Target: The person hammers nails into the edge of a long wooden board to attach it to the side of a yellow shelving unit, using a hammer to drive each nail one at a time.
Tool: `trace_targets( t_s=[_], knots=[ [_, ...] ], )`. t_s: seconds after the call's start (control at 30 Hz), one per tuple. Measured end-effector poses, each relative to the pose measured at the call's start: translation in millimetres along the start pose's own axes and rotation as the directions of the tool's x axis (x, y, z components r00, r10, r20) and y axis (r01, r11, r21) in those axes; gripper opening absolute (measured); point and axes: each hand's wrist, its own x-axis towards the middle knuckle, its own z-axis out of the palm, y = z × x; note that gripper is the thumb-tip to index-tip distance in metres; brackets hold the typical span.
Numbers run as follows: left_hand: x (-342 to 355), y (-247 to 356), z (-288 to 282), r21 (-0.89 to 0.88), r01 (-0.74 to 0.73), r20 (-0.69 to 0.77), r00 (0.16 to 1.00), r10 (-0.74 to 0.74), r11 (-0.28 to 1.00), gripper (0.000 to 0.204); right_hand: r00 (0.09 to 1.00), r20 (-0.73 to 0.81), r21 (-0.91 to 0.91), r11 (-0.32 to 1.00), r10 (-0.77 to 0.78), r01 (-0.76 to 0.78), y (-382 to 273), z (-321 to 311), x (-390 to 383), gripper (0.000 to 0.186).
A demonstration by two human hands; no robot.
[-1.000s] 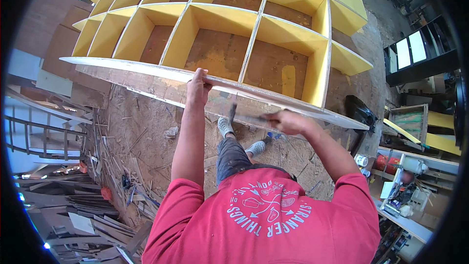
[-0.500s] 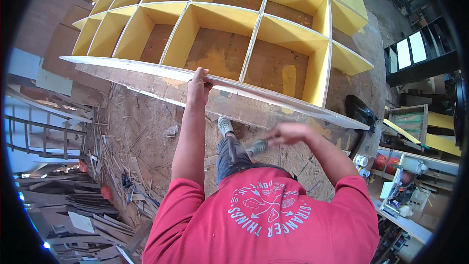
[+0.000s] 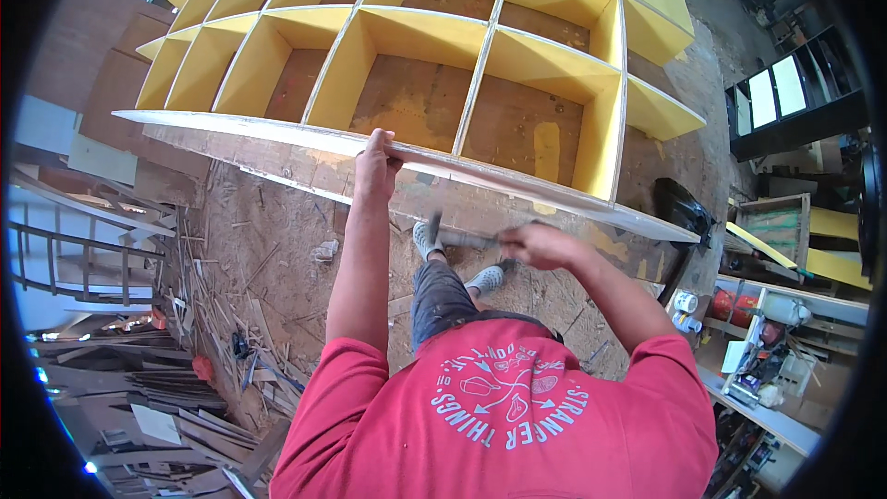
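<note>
A yellow wooden frame of open compartments (image 3: 554, 63) lies on a brown, paint-stained worktop (image 3: 637, 187). Along its near side runs a long white-edged board (image 3: 268, 128). My left hand (image 3: 375, 166) grips that board's upper edge left of centre, thumb and fingers closed over it. Lower and to the right, my right hand (image 3: 538, 246) is closed round the handle of a hammer (image 3: 435, 227). The hammer is blurred by motion, its head pointing left, apart from the board. Whatever the left fingers cover behind the board is hidden.
Sawdust and wood scraps (image 3: 268, 314) litter the floor around my shoes (image 3: 484, 279). Stacked offcuts (image 3: 176, 374) lie at the left. A black plastic bag (image 3: 682, 210) sits by the board's right end. Shelves with cans and tools (image 3: 767, 351) stand at the right.
My right hand has swung the hammer, whose head now lies farther left and higher, over my left shoe. My left hand stays on the board's edge.
</note>
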Motion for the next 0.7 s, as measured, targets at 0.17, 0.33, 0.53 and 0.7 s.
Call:
trace_targets(
  t_s=[0.17, 0.33, 0.53, 0.7],
  knots=[
    [-4, -6, 4, 0.003, -0.024, -0.014, 1.000, 0.024, 1.000, 0.019, 0.887, 0.439, 0.040, 0.990, -0.141, 0.138, 2, -22, -9, 0.048],
    [1, -2, -5, -0.018, 0.008, 0.012, 1.000, -0.008, 1.000, 0.016, 1.000, 0.023, 0.116, 0.993, 0.019, -0.021, -7, -5, -9, 0.046],
    [-2, -1, 2, 0.000, 0.004, 0.008, 1.000, -0.004, 1.000, 0.016, 1.000, -0.004, 0.185, 0.983, 0.003, -0.002, 11, -22, -4, 0.048],
    [-3, -3, -2, -0.007, 0.005, 0.026, 1.000, -0.005, 1.000, 0.016, 0.979, 0.181, 0.111, 0.991, -0.090, 0.070, -12, 5, -9, 0.047]
  ],
)
